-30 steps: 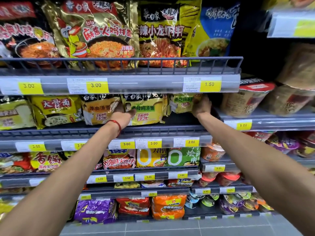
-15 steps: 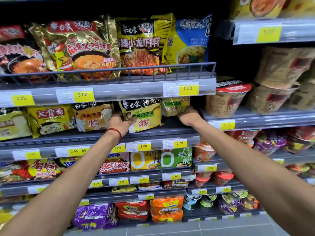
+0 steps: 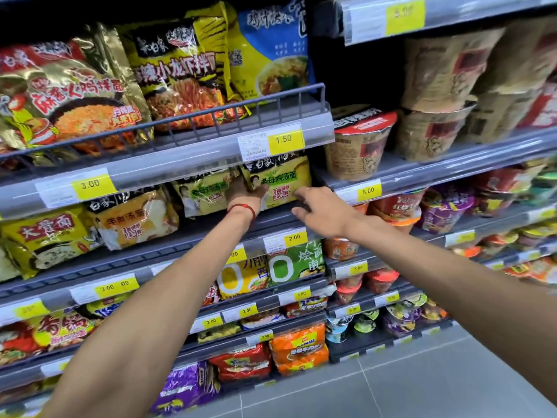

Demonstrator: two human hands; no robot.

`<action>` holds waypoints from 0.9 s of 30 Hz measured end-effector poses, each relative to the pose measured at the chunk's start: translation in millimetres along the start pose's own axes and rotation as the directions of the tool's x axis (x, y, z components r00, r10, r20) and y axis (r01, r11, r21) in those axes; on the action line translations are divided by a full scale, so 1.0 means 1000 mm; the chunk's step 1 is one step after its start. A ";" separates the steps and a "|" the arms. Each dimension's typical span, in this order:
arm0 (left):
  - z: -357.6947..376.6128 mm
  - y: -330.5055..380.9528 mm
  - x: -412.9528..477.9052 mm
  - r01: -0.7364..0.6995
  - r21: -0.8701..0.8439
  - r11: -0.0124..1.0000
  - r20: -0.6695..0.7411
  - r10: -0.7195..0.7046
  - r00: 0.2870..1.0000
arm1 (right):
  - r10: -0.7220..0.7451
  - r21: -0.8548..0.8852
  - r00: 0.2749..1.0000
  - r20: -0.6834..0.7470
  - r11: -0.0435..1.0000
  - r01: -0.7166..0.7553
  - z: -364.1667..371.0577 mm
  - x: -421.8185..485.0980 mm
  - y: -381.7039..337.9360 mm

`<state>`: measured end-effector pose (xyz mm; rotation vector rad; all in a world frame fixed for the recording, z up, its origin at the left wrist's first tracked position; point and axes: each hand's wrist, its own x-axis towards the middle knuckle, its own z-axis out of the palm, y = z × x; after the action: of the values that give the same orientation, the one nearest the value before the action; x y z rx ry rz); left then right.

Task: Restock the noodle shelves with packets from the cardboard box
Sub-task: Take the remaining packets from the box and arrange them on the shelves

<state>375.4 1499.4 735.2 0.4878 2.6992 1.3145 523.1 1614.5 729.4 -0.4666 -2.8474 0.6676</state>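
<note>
While the left hand (image 3: 244,193) pinches the yellow packet (image 3: 281,181) by its left edge on the second shelf (image 3: 211,232), thumb in front, its fingers are hidden behind it. The price rail (image 3: 180,165) above cuts off the packet's top. The right hand (image 3: 321,211) is loosely spread, forefinger at the packet's lower corner; contact unclear.

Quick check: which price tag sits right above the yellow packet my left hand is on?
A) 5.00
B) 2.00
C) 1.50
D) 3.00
C: the 1.50 tag sits on the shelf edge directly over the packet that the left hand holds.
</note>
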 end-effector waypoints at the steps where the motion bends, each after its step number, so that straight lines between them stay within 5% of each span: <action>1: 0.003 0.002 0.003 -0.015 0.054 0.998 -0.020 0.016 1.000 | -0.008 -0.004 1.000 -0.009 1.000 0.008 0.000 -0.001 0.000; 10: 0.004 0.001 0.002 -0.067 0.222 0.973 -0.118 0.095 0.988 | 0.036 0.029 0.998 -0.043 0.999 -0.035 -0.001 0.001 -0.004; 15: 0.003 -0.016 -0.014 -0.172 -0.013 0.985 -0.203 0.165 0.965 | 0.091 0.002 0.995 -0.028 0.996 -0.091 -0.003 0.010 -0.010; 21: 0.004 -0.031 -0.007 -0.139 0.061 0.988 0.034 0.137 0.990 | 0.170 -0.011 0.983 -0.065 0.985 -0.171 0.006 0.033 -0.019; 27: 0.007 -0.023 0.001 -0.207 0.070 0.976 0.030 0.206 0.978 | 0.226 0.111 0.973 -0.040 0.969 -0.220 0.010 0.055 -0.012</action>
<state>370.3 1491.9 713.3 0.8059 2.7465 1.2502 466.0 1618.9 731.8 -0.7826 -2.7178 0.8281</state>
